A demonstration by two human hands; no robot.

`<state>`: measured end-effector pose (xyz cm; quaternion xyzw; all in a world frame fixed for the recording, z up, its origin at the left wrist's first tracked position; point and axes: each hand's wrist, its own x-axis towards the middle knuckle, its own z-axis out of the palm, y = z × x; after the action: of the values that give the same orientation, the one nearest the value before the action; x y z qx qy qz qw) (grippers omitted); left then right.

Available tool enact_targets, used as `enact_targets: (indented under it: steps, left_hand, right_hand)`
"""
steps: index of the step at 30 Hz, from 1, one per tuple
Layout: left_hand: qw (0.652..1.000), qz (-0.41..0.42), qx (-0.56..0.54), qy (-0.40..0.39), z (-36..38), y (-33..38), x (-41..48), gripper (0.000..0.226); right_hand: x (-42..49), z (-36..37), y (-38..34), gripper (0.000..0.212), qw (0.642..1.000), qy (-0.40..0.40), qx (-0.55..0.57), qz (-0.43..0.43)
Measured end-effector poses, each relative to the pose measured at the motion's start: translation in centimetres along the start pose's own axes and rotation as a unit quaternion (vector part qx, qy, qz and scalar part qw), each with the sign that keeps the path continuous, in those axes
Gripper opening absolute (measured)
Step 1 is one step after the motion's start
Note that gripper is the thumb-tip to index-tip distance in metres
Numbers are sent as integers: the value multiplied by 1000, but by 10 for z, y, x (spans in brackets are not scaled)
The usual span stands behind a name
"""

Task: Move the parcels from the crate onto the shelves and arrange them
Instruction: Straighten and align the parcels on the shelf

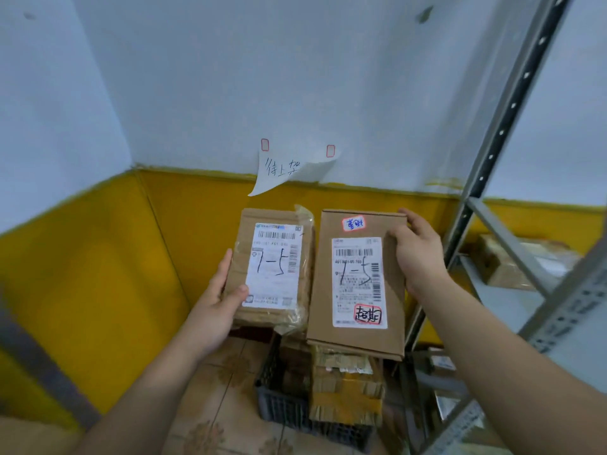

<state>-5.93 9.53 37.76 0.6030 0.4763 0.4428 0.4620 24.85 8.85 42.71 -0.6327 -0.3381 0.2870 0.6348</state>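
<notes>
1. Holding two parcels up, I see my left hand (219, 298) gripping the taped parcel (275, 267) and my right hand (417, 254) gripping the bigger parcel (358, 284).
2. Both hang side by side above the crate (282, 405), beside the shelves (491, 152).

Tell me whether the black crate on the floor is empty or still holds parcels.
Not empty: taped cardboard parcels stand inside the crate, rising above its black mesh wall. How many lie beneath cannot be told.

Corner walls (230, 77) are painted pale blue, with a yellow band (82, 274) below. A curled paper note (289, 170) is taped up. Floor (226, 382) is laid with patterned tiles.
</notes>
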Motion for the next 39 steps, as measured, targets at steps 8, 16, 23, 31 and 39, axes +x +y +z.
enact_targets:
  steps: [8,16,23,31,39]
  left_hand:
    - [1000,17,-2,21,44,30,-92,64]
    - [999,46,4,7,50,62,-157,68]
    - [995,38,-7,-94,58,66,-200,68]
    - [969,-7,-51,-240,137,64,-253,74]
    - [943,42,-86,-317,274,106,-289,79]
  right_hand:
    - [-55,-80,-3,31,999,-31,16,-25]
    - [-118,-129,-14,91,980,-178,-80,-39]
    - [-176,-188,2,88,986,-104,-122,-44]
    - [-243,-307,10,84,988,21,-152,-5]
    - [-265,-457,2,86,977,142,-158,-16]
